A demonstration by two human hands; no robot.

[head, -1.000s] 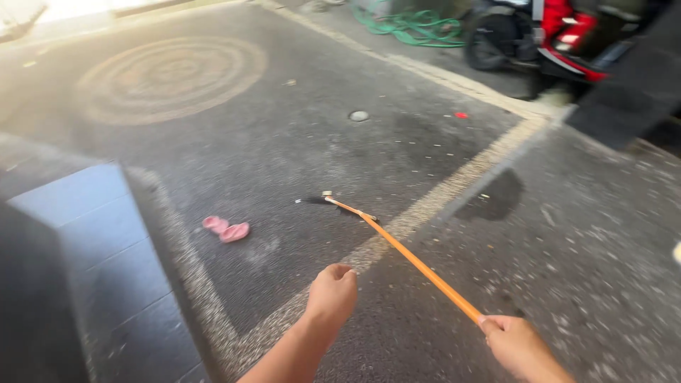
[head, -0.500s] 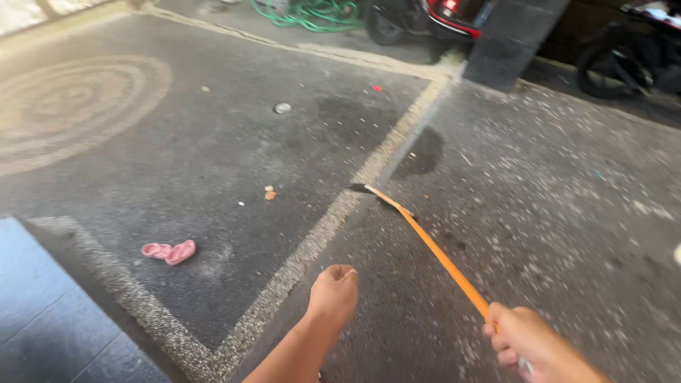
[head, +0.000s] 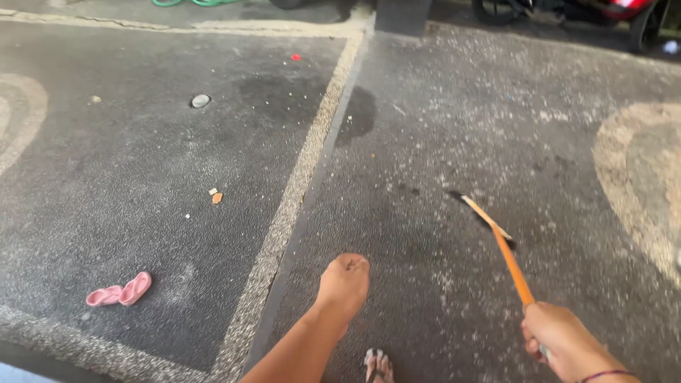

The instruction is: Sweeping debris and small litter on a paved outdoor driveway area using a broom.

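The right hand is wrapping its fingers fully around the near end of a long, thin orange broom handle, low at the right of the view, with a thin cord band showing at the wrist. The left hand is curling into a loose fist in the middle of the view and is gripping nothing; it is hanging well apart from the handle.

From the right hand the handle is running up and to the left, and its pale neck and dark bristle head are meeting the speckled grey pavement just right of a pebbled dividing line. The stick is looking stiff and light, easy to swing one-handed, though a grip so far back is probably leaving the head loosely controlled; a second hold further down the shaft would likely steady it. The smooth shaft could be slippery in a damp palm.

Below the left hand, a foot in a strapped sandal is showing at the bottom edge. Further left, a pair of small pink slippers is lying on the darker paving, and small orange and white scraps are lying beyond them, with a round metal drain cap further off. No containers are in view.
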